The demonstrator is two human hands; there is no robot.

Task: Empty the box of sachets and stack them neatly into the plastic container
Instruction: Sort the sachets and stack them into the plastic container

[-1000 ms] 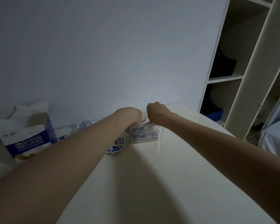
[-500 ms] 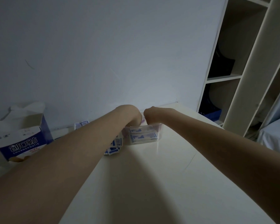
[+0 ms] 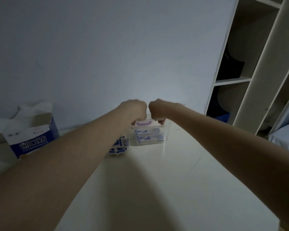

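A clear plastic container (image 3: pixel 166 136) stands on the white table, with blue-printed sachets (image 3: pixel 148 136) stacked flat inside. Both my hands hover over its top, knuckles nearly touching. My left hand (image 3: pixel 133 112) and my right hand (image 3: pixel 158 110) have curled fingers that pinch the two ends of a pink-marked sachet (image 3: pixel 143 122) at the container's opening. Their fingertips are mostly hidden. Several loose blue sachets (image 3: pixel 118 146) lie in a pile left of the container, partly behind my left forearm. The blue and white box (image 3: pixel 32 137) stands open at the far left.
White crumpled plastic (image 3: pixel 35 107) sits behind the box against the wall. A tall open shelf unit (image 3: pixel 250 77) stands to the right of the table, and a bed corner (image 3: pixel 284 135) shows beyond it. The table (image 3: pixel 157 189) stretches toward me.
My hands have closed in toward each other above the container. The pink-marked sachet now shows between them at the container's top.
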